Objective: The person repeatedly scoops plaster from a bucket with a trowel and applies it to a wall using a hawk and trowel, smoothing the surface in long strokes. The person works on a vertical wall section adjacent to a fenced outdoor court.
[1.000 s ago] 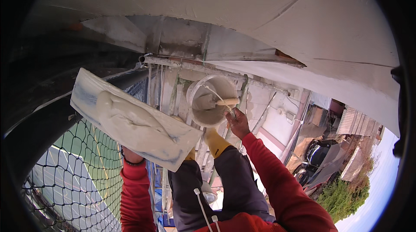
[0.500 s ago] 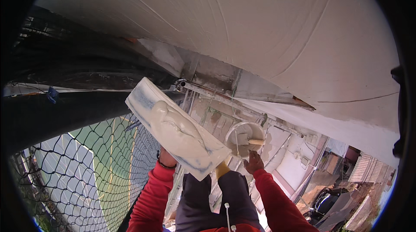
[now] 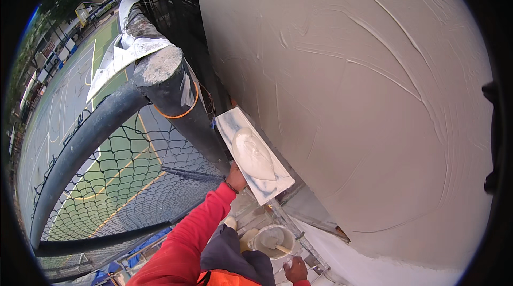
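Observation:
My left hand (image 3: 236, 177) is closed on the near edge of a plasterer's hawk (image 3: 265, 192), a pale rectangular board held tilted beside the wall. A smooth mound of wet cream plaster (image 3: 251, 153) lies on its face. Below, my right hand (image 3: 295, 270) is loosely curled near the bucket, and I see nothing in its fingers. The round bucket (image 3: 261, 237) holds plaster and a trowel (image 3: 281, 248) with a light wooden handle. The trowel's blade is only partly visible.
A large wall (image 3: 342, 99) coated in plaster with curved ridges fills the right side. To the left stand a thick dark post (image 3: 173, 93) with an orange band and a chain-link fence (image 3: 133, 152) in a bent pipe frame. Scaffold pipes (image 3: 302, 238) run below near my feet.
My view has swung up and toward the wall. The hawk, still in my left hand, now shows farther off and beside the wall. My right hand remains near the bucket, fingers more curled.

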{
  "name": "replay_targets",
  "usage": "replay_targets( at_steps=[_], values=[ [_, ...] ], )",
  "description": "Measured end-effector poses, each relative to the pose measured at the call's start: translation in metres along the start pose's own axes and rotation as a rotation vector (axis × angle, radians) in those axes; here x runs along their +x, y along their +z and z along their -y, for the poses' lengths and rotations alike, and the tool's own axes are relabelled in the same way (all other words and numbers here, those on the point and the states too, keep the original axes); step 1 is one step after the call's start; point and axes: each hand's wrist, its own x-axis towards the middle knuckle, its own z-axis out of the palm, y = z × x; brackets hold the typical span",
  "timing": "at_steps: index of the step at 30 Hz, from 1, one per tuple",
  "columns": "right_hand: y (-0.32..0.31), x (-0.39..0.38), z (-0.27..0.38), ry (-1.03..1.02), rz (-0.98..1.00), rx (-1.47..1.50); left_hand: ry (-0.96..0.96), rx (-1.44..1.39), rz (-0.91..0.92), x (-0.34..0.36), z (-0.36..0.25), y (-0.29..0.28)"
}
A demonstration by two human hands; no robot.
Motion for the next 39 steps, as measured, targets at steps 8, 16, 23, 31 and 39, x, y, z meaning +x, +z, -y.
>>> replay_targets(
  at_steps=[8, 16, 23, 31, 39],
  values=[
    [-0.118, 0.089, 0.184, -0.293, -0.185, 0.188, 0.098, -0.146, -0.063, 0.036, -0.061, 0.074],
    [-0.189, 0.1, 0.296, -0.681, -0.442, 0.13, 0.159, 0.075, 0.003, 0.058, -0.156, 0.147],
    [-0.255, 0.127, 0.347, -0.926, -0.768, -0.117, -0.001, 0.18, -0.055, 0.074, -0.24, 0.189],
    [-0.318, 0.191, 0.397, -1.025, -0.879, -0.546, 0.673, 0.68, 0.024, 0.093, -0.293, 0.204],
    [-0.353, 0.234, 0.437, -0.903, -1.04, -0.852, 0.481, 0.566, 0.008, 0.119, -0.316, 0.214]
  ],
)
